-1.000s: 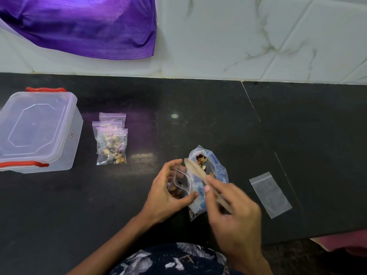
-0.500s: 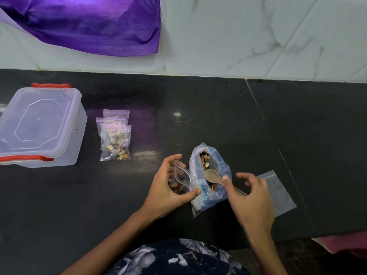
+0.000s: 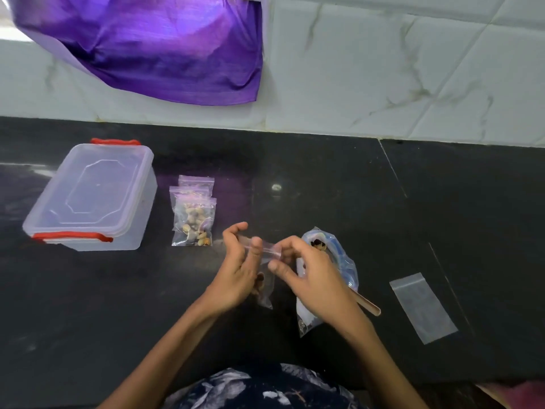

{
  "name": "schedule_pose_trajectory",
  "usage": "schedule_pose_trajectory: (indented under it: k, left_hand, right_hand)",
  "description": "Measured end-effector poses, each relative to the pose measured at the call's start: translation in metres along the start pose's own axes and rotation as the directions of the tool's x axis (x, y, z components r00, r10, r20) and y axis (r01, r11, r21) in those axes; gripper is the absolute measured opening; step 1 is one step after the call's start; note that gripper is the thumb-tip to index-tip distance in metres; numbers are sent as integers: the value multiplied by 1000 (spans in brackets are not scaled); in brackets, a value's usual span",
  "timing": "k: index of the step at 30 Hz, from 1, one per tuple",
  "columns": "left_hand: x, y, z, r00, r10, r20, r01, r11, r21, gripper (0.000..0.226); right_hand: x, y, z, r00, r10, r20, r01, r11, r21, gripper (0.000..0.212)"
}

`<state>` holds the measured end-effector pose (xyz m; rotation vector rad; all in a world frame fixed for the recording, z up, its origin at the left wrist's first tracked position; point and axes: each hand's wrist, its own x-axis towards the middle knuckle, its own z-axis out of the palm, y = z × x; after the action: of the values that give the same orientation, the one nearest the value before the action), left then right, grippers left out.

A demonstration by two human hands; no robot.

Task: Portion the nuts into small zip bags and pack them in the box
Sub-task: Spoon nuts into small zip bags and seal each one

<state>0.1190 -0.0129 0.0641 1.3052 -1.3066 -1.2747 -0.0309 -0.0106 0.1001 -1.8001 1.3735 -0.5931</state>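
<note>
Both hands, left hand [image 3: 236, 273] and right hand [image 3: 312, 278], pinch the top strip of a small clear zip bag [image 3: 264, 278] held above the desk [image 3: 324, 184]. It hangs limp with what look like a few brown nuts at its bottom.

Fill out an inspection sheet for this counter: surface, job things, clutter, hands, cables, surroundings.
Surface: dark stone counter, glossy, with a seam on the right.
Job things: box at left, lid on, red clips. Filled bags stacked beside it. Small bag with nuts held above the counter. Big nut bag open, partly behind the right hand, spoon handle sticking out. Empty bag flat at right.
Clutter: nothing seen.
Hands: left hand and right hand both pinch the small bag's top strip.
Cables: nothing seen.
Surroundings: white marbled tile wall; purple cloth hanging over it.
</note>
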Motion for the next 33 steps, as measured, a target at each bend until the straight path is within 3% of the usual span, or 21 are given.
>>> schedule_pose_trajectory:
  k: [2,8,11,15,19,21,26,33]
  left_hand:
    - [-4,7,-12,999,-8,-35,7,1000,-21,26]
    - [-19,31,-26,995,-63,-81,40,963,-268,30]
    - [-21,31,-28,991,-21,-131,-9,975,-223,30]
    - [-23,30,-33,983,-33,-181,9,991,-134,12]
    - [-24,28,-38,972,-65,-225,35,990,-135,12]
    - [-23,29,-40,970,-79,-230,41,985,-166,12]
    - [-19,27,-45,950,-254,-181,143,870,-471,24]
    - [-15,24,-45,937,-207,-282,81,913,-400,18]
  right_hand:
    - [7,-6,3,1000,-8,-30,13,986,168,2]
    - [19,-29,14,997,43,-62,-5,855,518,18]
    - [20,-33,23,997,33,-72,12,834,552,17]
    - [20,-32,34,998,29,-60,11,813,582,13]
    - [20,-32,47,993,95,-70,-30,774,632,15]
    - [21,-34,52,985,158,-68,-68,719,692,13]
    - [25,-34,52,948,319,-2,-158,473,867,12]
    - [28,-29,53,932,358,-56,-128,471,873,12]
